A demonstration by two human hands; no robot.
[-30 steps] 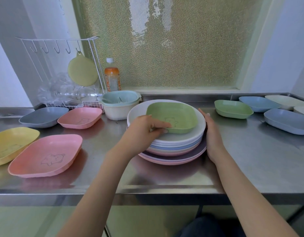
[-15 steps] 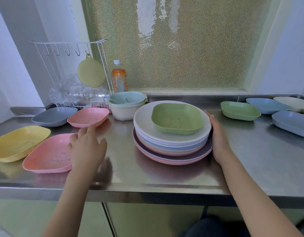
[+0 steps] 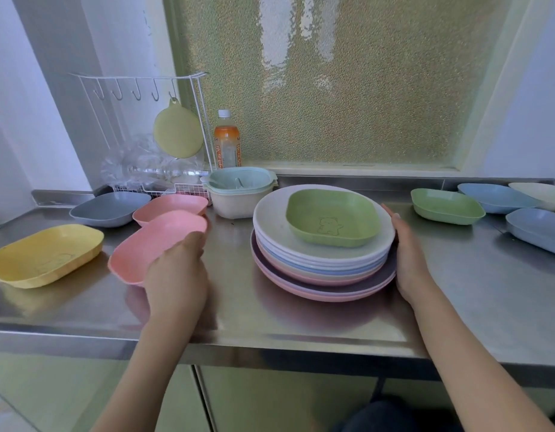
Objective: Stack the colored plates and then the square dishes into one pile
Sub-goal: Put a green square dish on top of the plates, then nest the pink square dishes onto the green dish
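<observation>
A pile of round colored plates (image 3: 319, 269) stands at the middle of the steel counter, with a green square dish (image 3: 332, 221) on top. My left hand (image 3: 176, 275) grips the near edge of a pink square dish (image 3: 154, 244), which is tilted and lifted off the counter left of the pile. My right hand (image 3: 410, 254) rests flat against the pile's right rim. On the left lie a yellow dish (image 3: 45, 254), a second pink dish (image 3: 170, 207) and a grey-blue dish (image 3: 109, 208). On the right lie a green dish (image 3: 446, 207), blue dishes (image 3: 494, 198) (image 3: 538, 229) and a cream dish (image 3: 538, 191).
Stacked handled bowls (image 3: 238, 194) stand just behind the pile. A wire rack (image 3: 145, 132) with hooks, a hanging yellow-green lid and clear plastic sits at the back left, next to an orange drink bottle (image 3: 226, 141). The counter's front edge (image 3: 270, 347) runs below my forearms.
My left hand left the green dish on the pile, reached left and took hold of the near pink dish, lifting and tilting it. My right hand stayed against the pile.
</observation>
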